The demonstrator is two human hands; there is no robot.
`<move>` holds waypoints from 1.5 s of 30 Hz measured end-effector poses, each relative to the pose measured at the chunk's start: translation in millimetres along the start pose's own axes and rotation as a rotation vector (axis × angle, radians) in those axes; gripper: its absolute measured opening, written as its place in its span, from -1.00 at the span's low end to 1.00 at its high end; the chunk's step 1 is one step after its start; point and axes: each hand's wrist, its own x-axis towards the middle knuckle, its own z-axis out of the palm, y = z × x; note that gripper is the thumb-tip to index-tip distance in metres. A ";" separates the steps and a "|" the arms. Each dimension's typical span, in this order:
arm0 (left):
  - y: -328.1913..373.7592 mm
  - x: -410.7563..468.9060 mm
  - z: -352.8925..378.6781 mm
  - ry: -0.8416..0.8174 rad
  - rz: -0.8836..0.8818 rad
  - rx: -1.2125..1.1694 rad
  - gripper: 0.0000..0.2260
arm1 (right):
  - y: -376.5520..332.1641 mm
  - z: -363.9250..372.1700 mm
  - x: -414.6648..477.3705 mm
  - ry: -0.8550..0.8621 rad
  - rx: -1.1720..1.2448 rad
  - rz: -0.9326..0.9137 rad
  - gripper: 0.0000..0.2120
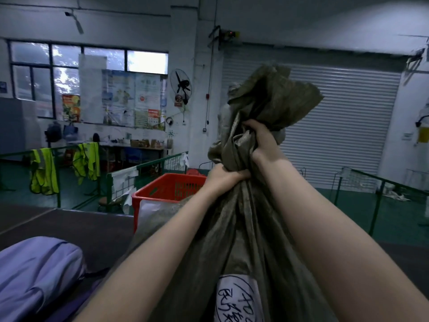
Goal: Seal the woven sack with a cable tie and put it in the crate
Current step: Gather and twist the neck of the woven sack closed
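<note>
A grey-green woven sack (234,231) stands upright right in front of me, with a white hand-written label low on its front. Its gathered neck is bunched tight between both hands. My left hand (224,176) grips the neck lower down. My right hand (260,139) grips it just above, and the loose mouth of the sack fans out over that hand. Behind the sack to the left stands a red plastic crate (162,190), partly hidden by my left forearm. No cable tie shows.
A purple bag (34,273) lies at the lower left on a dark table surface (76,226). Green metal railings (144,168) with yellow vests (44,173) stand behind. A shut roller door (343,122) fills the back right.
</note>
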 end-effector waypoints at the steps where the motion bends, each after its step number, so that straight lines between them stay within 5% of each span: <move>1: -5.5 3.5 1.0 0.066 -0.020 -0.003 -0.51 | -1.0 -3.0 -0.6 -0.036 -0.093 0.034 -0.85; 6: -18.1 18.7 -4.6 0.247 -0.111 -0.139 -0.60 | -6.6 -39.5 -8.5 -0.064 -0.805 0.019 -0.53; 12: -12.2 15.1 -7.1 0.190 -0.135 -0.251 -0.55 | 29.3 -102.3 -16.6 -0.220 -0.876 0.132 0.16; 18: -6.7 21.2 -0.6 0.199 -0.198 -0.160 -0.40 | 88.3 -82.4 -37.9 -0.326 -0.707 0.104 -0.30; 24: 3.6 14.9 -13.5 -0.168 -0.181 0.129 -0.64 | 114.9 -70.3 -31.1 -0.038 -0.661 -0.002 -0.35; 29: 11.9 8.9 -56.2 -0.400 -0.339 0.578 -0.14 | 121.8 -73.2 -25.8 0.108 -0.500 0.133 -0.52; 34: -23.7 -4.2 -78.8 -0.376 -0.466 0.775 -0.03 | 122.5 -77.8 -26.5 0.135 -0.390 0.192 -0.57; 37: -63.8 -14.3 -63.2 -0.346 -0.357 0.664 0.04 | 122.8 -75.2 -25.8 0.118 -0.359 0.239 -0.60; 39: -78.6 -18.6 -45.0 -0.371 -0.194 0.398 -0.05 | 123.3 -70.2 -23.9 0.081 -0.356 0.273 -0.59; 42: -90.5 -20.5 -20.1 -0.343 -0.178 0.074 -0.16 | 118.6 -68.2 -22.5 -0.055 -0.462 0.347 -0.70; 45: -95.3 -22.2 -3.0 -0.241 -0.190 -0.139 -0.61 | 112.0 -66.5 -21.9 -0.182 -0.699 0.335 -0.79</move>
